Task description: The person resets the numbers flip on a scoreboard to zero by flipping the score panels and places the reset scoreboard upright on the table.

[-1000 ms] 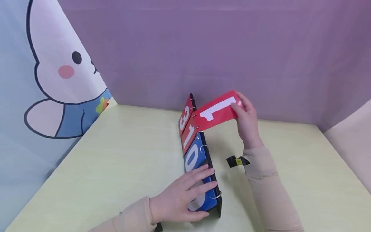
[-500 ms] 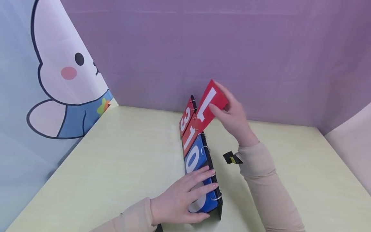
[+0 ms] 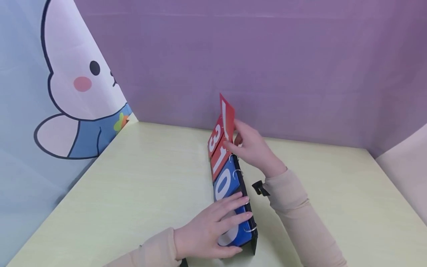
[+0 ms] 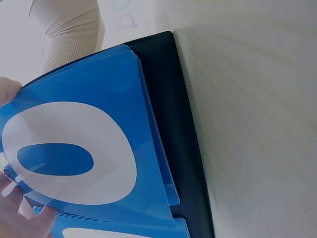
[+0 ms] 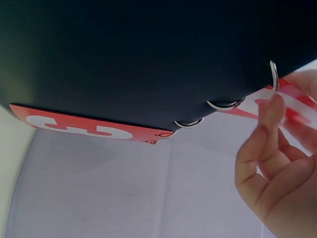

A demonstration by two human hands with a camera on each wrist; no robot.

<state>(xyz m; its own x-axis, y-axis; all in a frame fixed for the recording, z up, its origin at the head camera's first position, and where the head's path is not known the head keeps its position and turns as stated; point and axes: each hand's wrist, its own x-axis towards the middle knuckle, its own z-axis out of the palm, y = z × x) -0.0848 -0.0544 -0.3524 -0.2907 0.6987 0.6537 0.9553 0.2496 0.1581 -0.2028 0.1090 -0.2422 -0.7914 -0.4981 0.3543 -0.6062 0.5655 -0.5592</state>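
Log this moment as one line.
left hand: rests on blue cards | right hand: holds raised red card | flip scoreboard: on table

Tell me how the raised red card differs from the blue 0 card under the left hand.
Pose: the raised red card stands up off the black stand; the blue 0 card lies against the stand's side. Handling: the right hand holds the red card between thumb and fingers; the left hand rests across the blue card with fingers spread. Both are ring-bound and bear white figures.
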